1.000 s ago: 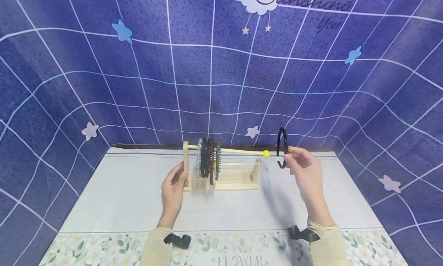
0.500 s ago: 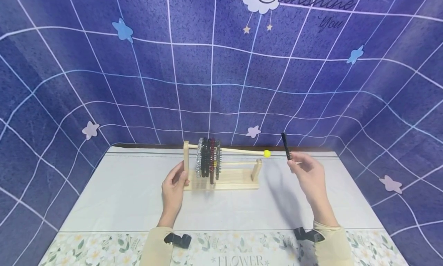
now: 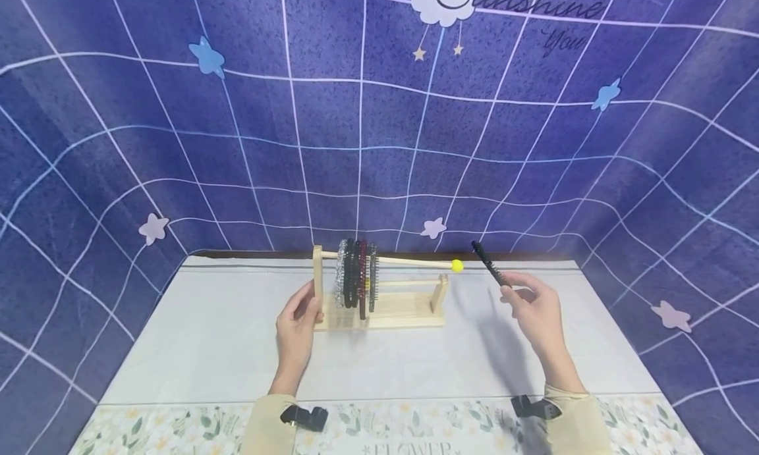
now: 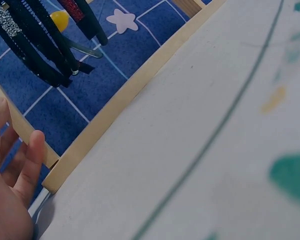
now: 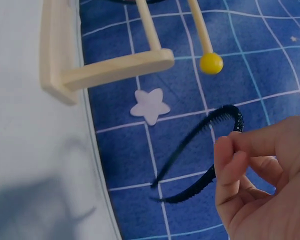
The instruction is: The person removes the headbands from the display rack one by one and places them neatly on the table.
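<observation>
My right hand (image 3: 536,313) pinches a black toothed headband (image 3: 489,262) between thumb and fingers. In the right wrist view its curved band (image 5: 190,192) hangs with both ends pointing away from the hand. A wooden headband stand (image 3: 403,320) rests on the table. My left hand (image 3: 296,330) grips its left upright (image 3: 318,277), thumb in front and fingers behind. Several headbands (image 3: 356,277), silver, black and dark red, hang on the upper rod at the left. That rod's free end carries a yellow ball (image 3: 456,265), to the left of the held headband.
A short right post (image 3: 439,294) of the stand supports a lower rod (image 3: 409,282). The white tablecloth (image 3: 201,336) has a floral front border. Close behind the table hangs a blue gridded curtain (image 3: 267,145) with stars.
My right hand has moved right and slightly down with the headband, drawing it away from the yellow ball. The headband has turned from an open loop to edge-on and tilted. The left hand holds still.
</observation>
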Demonstrator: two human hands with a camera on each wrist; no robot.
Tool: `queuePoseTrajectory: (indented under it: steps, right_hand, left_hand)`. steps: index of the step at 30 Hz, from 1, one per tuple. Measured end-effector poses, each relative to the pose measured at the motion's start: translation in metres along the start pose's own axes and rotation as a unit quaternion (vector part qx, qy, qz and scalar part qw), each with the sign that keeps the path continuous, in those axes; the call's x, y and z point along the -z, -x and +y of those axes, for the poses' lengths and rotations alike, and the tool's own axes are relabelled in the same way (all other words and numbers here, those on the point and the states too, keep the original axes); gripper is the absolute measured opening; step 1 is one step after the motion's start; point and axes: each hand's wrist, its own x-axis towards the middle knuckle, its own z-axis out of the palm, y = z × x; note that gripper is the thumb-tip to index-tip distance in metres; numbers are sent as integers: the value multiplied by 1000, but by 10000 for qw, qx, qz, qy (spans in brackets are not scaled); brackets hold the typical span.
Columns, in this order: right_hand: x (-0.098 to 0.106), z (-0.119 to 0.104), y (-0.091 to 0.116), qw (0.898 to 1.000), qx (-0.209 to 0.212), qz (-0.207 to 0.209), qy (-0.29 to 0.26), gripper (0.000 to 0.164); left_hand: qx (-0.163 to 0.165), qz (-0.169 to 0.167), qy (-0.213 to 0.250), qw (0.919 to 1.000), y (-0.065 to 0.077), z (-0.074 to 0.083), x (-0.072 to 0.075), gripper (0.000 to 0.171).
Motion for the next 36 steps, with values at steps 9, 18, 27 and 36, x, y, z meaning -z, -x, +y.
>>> queuePoseTrajectory:
  steps: [9, 18, 27, 36]
  right_hand:
    - [-2, 22, -3, 9997, -76, -214, 103, 27]
    - [-2, 35, -2, 9994, -204, -247, 150, 28]
    - [-2, 46, -2, 9992, -266, -307, 1, 38]
    - [0, 56, -3, 9958, -325, -523, 675, 41]
  left_hand:
    - [19, -40, -115, 9999, 1, 0, 1, 40]
    - [-33, -72, -100, 9999, 1, -4, 0, 40]
    - [-39, -54, -42, 10000, 0, -3, 0, 39]
    - [-78, -38, 33, 10000, 0, -4, 0, 40]
